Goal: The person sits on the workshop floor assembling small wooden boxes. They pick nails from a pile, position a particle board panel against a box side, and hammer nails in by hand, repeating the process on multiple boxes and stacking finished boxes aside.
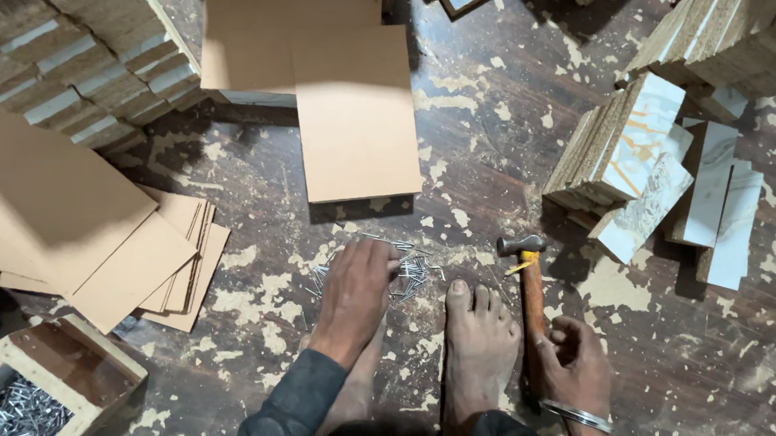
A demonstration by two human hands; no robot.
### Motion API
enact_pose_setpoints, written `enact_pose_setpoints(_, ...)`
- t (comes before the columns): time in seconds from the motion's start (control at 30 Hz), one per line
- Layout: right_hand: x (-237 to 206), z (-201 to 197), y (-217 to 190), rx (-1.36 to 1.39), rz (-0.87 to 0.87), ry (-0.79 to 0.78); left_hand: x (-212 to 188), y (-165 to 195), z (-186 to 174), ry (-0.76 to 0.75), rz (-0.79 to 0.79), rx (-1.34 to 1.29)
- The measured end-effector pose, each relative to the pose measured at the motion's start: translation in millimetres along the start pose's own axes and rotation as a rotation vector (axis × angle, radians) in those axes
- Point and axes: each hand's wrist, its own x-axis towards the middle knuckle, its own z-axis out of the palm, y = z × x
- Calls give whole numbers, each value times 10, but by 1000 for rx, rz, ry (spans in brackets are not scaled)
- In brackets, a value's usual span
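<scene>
Left hand (pixel 356 286) rests fingers together on the loose nails (pixel 409 274) scattered on the floor, gathering not finished. Right hand (pixel 573 363) is clamped on the hammer (pixel 530 299), lying near right. No nailing visible; brown boards (pixel 356 113) lie unassembled beyond.

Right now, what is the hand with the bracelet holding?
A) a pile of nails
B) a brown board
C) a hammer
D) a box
C: the right hand, with a bangle on its wrist, grips the wooden handle of the hammer, whose metal head lies on the floor; the left hand reaches into the loose nails.
</scene>
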Motion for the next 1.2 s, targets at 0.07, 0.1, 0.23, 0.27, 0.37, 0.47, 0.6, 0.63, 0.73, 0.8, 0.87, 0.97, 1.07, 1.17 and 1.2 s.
enact_pose_setpoints(0.07, 63, -20, -3, -21, 57, -94, -8, 23, 49, 59, -103, -171)
enact_pose_setpoints(0.1, 95, -29, -5, -40, 47, -134, -14, 25, 69, 70, -134, -217)
enact_pose_setpoints(0.23, 158, -68, 21, 37, 46, -218, -27, 2, 145, 34, -321, -390)
enact_pose_setpoints(0.27, 163, -72, 31, 18, 35, -216, -35, -6, 156, 6, -387, -427)
enact_pose_setpoints(0.37, 170, -54, 68, -24, 11, -212, -54, -20, 173, 43, -445, -788)
enact_pose_setpoints(0.47, 187, -19, 97, -28, 9, -199, -43, -5, 179, 59, -738, -1227)
enact_pose_setpoints(0.6, 216, 2, 112, -70, 25, -232, -20, 30, 142, 1, -796, -1261)
enact_pose_setpoints(0.63, 227, 5, 112, -99, 31, -245, -22, 39, 124, -9, -780, -1322)
enact_pose_setpoints(0.73, 244, 21, 111, -42, -4, -230, -25, 67, 66, -48, -782, -1349)
enact_pose_setpoints(0.8, 262, 34, 117, -75, -3, -241, -34, 83, 25, -51, -798, -1330)
enact_pose_setpoints(0.87, 286, 36, 135, -108, 18, -274, -36, 91, -11, -31, -810, -1329)
enact_pose_setpoints(0.97, 325, 5, 177, -14, 77, -362, -25, 66, -67, -99, -740, -1227)
enact_pose_setpoints(1.07, 335, -52, 192, 316, 154, -469, -58, 3, -139, -174, -514, -702)
enact_pose_setpoints(1.17, 298, -78, 126, 577, 350, -624, -37, -100, -177, 18, 110, 40)
enact_pose_setpoints(1.2, 272, -75, 83, 686, 461, -665, -26, -131, -182, 8, 112, 91)
